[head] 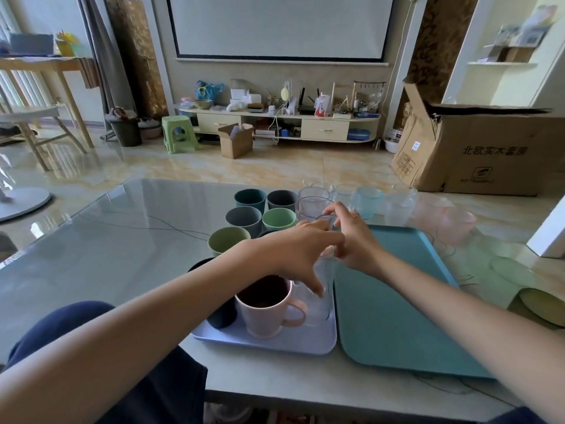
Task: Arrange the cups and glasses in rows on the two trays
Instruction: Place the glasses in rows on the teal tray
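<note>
Clear glass tumbler (321,289) stands at the right edge of the lavender tray (305,341), beside the pink mug (266,310); my left hand (299,249) curls its fingers round the tumbler's rim, and my right hand (354,237) pinches a second clear glass (327,223) just above it; the teal tray (394,301) lies bare alongside on the surface (122,240); coloured cups (244,217) sit in rows on the lavender tray; more glasses (367,200) wait beyond.

Bare forearms, no sleeves; dark navy trousers (61,325); possibly ring on right hand (356,240).
</note>
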`<action>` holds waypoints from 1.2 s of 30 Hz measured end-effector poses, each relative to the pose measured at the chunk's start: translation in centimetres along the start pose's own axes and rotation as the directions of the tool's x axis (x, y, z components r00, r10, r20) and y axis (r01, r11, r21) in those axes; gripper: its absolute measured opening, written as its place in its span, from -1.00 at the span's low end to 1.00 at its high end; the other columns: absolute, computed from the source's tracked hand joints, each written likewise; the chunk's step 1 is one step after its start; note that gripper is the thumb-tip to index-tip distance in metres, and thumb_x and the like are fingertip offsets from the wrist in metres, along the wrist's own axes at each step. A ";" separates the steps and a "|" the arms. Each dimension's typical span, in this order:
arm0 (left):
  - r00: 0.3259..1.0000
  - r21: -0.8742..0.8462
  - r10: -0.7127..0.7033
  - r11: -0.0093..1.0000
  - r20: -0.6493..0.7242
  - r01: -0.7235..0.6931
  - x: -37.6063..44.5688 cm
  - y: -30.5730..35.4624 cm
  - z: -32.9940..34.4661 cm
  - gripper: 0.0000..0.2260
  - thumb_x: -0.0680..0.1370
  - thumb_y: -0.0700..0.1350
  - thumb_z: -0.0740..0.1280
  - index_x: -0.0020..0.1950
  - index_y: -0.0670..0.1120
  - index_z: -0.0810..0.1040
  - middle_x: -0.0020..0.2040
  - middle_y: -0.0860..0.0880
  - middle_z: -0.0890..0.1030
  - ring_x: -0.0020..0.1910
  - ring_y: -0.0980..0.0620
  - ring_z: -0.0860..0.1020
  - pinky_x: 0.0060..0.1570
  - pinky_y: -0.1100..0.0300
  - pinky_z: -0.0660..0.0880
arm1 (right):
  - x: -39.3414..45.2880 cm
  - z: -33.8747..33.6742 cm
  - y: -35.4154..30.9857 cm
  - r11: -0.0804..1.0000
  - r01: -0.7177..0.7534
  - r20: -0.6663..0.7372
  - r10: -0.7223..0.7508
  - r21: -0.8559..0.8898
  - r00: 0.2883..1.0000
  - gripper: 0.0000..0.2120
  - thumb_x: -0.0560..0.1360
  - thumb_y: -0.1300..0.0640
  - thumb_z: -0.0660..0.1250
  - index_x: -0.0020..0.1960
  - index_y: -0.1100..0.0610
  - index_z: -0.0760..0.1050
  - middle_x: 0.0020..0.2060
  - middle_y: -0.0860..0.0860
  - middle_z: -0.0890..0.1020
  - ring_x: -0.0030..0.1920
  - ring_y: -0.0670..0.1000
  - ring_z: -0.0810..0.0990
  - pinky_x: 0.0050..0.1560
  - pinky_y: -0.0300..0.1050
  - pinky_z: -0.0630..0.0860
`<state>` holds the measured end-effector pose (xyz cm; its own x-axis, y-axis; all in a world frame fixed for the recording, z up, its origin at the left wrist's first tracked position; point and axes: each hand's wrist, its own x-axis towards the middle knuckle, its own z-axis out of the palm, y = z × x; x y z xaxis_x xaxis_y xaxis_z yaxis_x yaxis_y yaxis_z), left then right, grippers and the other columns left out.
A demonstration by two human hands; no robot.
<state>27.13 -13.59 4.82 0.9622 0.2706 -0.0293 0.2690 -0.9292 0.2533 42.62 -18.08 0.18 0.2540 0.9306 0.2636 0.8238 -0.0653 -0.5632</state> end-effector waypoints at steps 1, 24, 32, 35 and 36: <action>1.000 -0.001 0.000 1.000 0.005 0.000 0.0 0.0 0.0 -0.42 0.25 0.03 0.57 0.19 0.04 0.41 0.08 -0.04 0.41 0.10 -0.06 0.38 0.11 -0.07 0.41 | 0.0 0.2 0.2 1.000 0.009 0.002 -0.009 0.007 1.000 -0.35 0.27 0.11 0.53 0.27 0.12 0.31 0.01 0.15 0.38 -0.06 0.01 0.37 -0.29 -0.41 0.24; 1.000 0.067 -0.019 0.998 -0.003 0.019 0.1 -0.1 3.5 -0.33 0.20 0.10 0.58 0.20 0.02 0.38 0.13 -0.03 0.43 0.15 -0.06 0.39 0.11 0.02 0.42 | -6.5 -0.1 2.7 0.974 -0.040 0.041 0.031 0.221 0.999 -0.14 0.35 0.17 0.50 0.37 -0.29 0.02 0.25 0.03 0.27 0.22 -0.03 0.37 0.18 -0.17 0.32; 0.997 0.122 -0.025 0.992 -0.070 0.034 0.5 0.8 4.3 -0.29 0.21 0.17 0.54 0.26 0.02 0.35 0.17 -0.02 0.39 0.18 -0.07 0.36 0.08 0.00 0.45 | -10.2 1.6 3.5 0.969 -0.048 0.085 0.028 0.243 0.996 -0.27 0.29 0.05 0.54 0.18 -0.36 0.13 0.14 -0.06 0.43 0.19 -0.10 0.41 0.12 -0.38 0.30; 0.994 0.164 -0.026 0.986 -0.103 0.043 0.2 0.8 4.6 -0.27 0.23 0.20 0.52 0.30 0.05 0.32 0.26 -0.01 0.30 0.23 -0.06 0.30 0.04 0.06 0.48 | -10.3 2.9 3.5 0.959 -0.069 0.146 0.029 0.273 0.989 -0.25 0.27 -0.09 0.52 0.27 -0.30 0.10 0.18 -0.08 0.44 0.25 -0.10 0.38 0.20 -0.28 0.27; 0.993 0.166 -0.025 0.985 -0.114 0.043 0.1 0.8 4.7 -0.26 0.23 0.19 0.52 0.31 0.05 0.31 0.28 -0.02 0.28 0.24 -0.07 0.28 0.05 0.04 0.49 | -10.3 3.3 3.4 0.955 -0.069 0.153 0.025 0.289 0.988 -0.23 0.27 -0.12 0.51 0.31 -0.24 0.12 0.19 -0.08 0.43 0.25 -0.11 0.38 0.21 -0.32 0.26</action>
<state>27.63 -15.49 0.46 0.9444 0.3203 0.0747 0.3137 -0.9454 0.0883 41.16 -26.71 -7.06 0.1939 0.9728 0.1267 0.6223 -0.0221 -0.7825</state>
